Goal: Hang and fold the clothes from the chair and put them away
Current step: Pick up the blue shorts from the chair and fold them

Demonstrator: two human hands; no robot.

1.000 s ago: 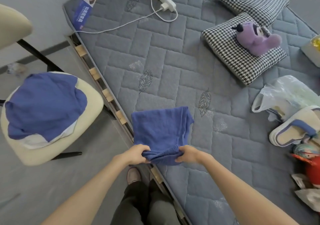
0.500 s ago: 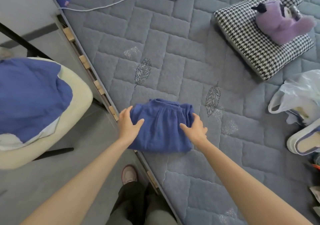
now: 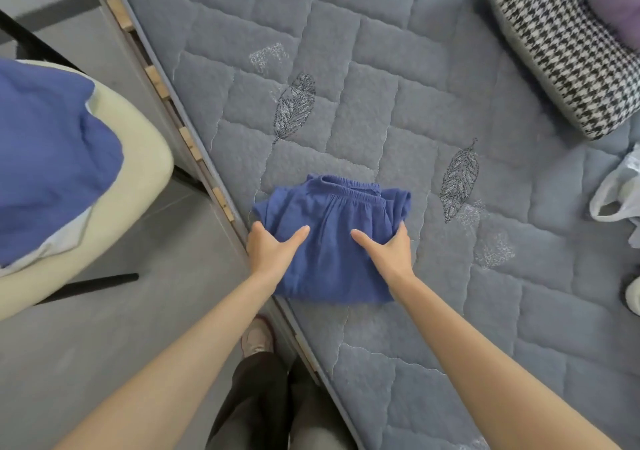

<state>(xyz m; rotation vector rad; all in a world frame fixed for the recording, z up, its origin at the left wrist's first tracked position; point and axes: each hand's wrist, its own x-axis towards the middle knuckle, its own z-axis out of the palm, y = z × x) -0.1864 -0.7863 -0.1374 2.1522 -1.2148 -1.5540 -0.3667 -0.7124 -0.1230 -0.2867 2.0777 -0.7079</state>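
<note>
Since a second ago, the near edge that was pinched up has been laid over, and the folded blue garment (image 3: 332,262) is now a compact bundle. The hands have been shifted from that near edge to its two sides. The bundle lies on the quilted mattress (image 3: 415,85), close to the mattress's near-left edge, with the gathered waistband at its far side.

The left hand (image 3: 273,247) is set against the left side and the right hand (image 3: 389,253) against the right. Each thumb is laid on top of the cloth and the fingers are closed round the side edge, so the bundle is grasped from both sides. How far the fingers reach underneath cannot be seen.

The folding of this piece is judged to be finished or nearly so. A lift of the bundle seems to be prepared, so that it can be put away. For that, both sides need to be raised together and kept level, or the loose layers may slide open.

More blue clothing (image 3: 52,158), with something pale under it, is left on the cream chair (image 3: 142,179) at the left, so further pieces remain to be dealt with.

The mattress is grey, stitched with leaf motifs, and carried on a slatted bed frame (image 3: 188,144). A houndstooth pillow (image 3: 561,51) and part of a purple plush toy (image 3: 613,2) are seen at the upper right, a plastic bag (image 3: 616,196) at the right edge. The grey floor (image 3: 104,345) is seen beside the bed.
</note>
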